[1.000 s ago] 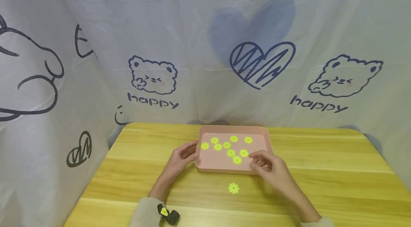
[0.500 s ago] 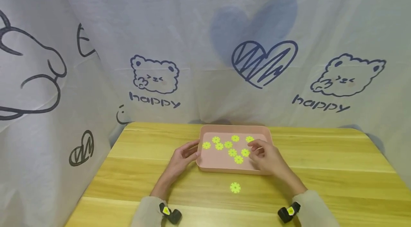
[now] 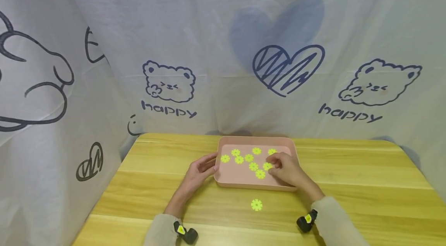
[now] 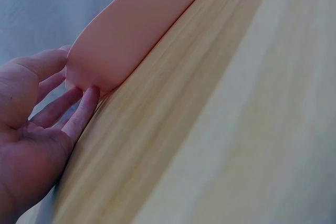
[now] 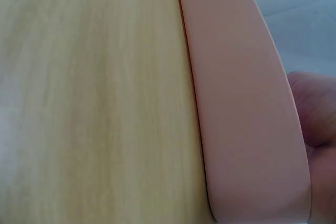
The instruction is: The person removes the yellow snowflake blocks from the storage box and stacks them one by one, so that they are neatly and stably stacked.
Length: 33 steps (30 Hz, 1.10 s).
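Observation:
A shallow pink tray point(image 3: 237, 185) sits on the wooden table. Several yellow-green notched interlocking discs point(image 3: 260, 174) lie flat in it. One more disc point(image 3: 256, 205) is on the table in front. At the tray's left end my left hand point(image 3: 196, 172) holds the wall, the thumb by the rim and the other fingers outside; the left wrist view has this hand point(image 4: 37, 124) at the tray's corner. My right hand point(image 3: 287, 168) reaches over the right end, its thumb and fingertips apart around a disc point(image 3: 267, 166). In the right wrist view the tray wall mostly hides that hand point(image 5: 317, 114).
A pale curtain point(image 3: 223, 83) with bear and heart drawings hangs behind the table and along its left side. The tray stands near the back edge of the wooden table point(image 3: 355, 184). Each sleeve carries a small black camera point(image 3: 306, 221).
My right hand has moved left and farther into the tray, over the discs at its right end. The left hand stays at the tray's left wall, and the discs keep their places.

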Available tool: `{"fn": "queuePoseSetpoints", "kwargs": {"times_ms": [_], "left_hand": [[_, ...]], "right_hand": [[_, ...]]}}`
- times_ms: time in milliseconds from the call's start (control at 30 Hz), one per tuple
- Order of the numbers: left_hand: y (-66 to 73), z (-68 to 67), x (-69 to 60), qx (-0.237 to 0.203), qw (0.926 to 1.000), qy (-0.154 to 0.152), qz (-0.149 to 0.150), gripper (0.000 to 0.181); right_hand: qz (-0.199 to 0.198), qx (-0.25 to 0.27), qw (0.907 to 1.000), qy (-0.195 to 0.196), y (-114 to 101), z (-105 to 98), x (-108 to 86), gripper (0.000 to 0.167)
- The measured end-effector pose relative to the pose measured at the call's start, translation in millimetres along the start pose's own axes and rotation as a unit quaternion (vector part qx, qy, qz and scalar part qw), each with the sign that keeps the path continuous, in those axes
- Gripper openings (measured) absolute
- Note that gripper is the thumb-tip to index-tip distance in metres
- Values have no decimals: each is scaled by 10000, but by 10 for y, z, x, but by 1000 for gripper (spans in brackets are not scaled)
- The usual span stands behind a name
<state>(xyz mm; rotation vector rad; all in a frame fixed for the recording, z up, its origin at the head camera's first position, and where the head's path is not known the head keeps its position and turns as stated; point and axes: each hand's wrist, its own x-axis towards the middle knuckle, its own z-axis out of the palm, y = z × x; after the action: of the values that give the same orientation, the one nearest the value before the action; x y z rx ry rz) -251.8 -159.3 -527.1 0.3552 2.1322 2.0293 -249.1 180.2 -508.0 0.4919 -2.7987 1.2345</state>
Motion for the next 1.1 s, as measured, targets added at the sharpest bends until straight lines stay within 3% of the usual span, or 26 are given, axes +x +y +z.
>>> {"fn": "queuePoseSetpoints", "kwargs": {"times_ms": [200, 400, 633, 933, 1100], "left_hand": [[-7, -4, 3, -66, 10000, -44, 9, 49], [-35, -11, 11, -94, 9999, -113, -20, 50], [-19, -5, 5, 34, 10000, 4, -25, 49], [-32, 6, 5, 17, 10000, 38, -42, 49], [-24, 8, 6, 48, 9999, 91, -9, 49]], "right_hand": [[99, -263, 9995, -115, 9, 16, 18, 25], [311, -177, 9991, -225, 3, 20, 34, 24], [124, -116, 9996, -227, -22, -11, 34, 27], [-205, 326, 9985, 379, -88, -58, -59, 14], [-48, 566, 9969, 543, -162, -96, -123, 17]]}}
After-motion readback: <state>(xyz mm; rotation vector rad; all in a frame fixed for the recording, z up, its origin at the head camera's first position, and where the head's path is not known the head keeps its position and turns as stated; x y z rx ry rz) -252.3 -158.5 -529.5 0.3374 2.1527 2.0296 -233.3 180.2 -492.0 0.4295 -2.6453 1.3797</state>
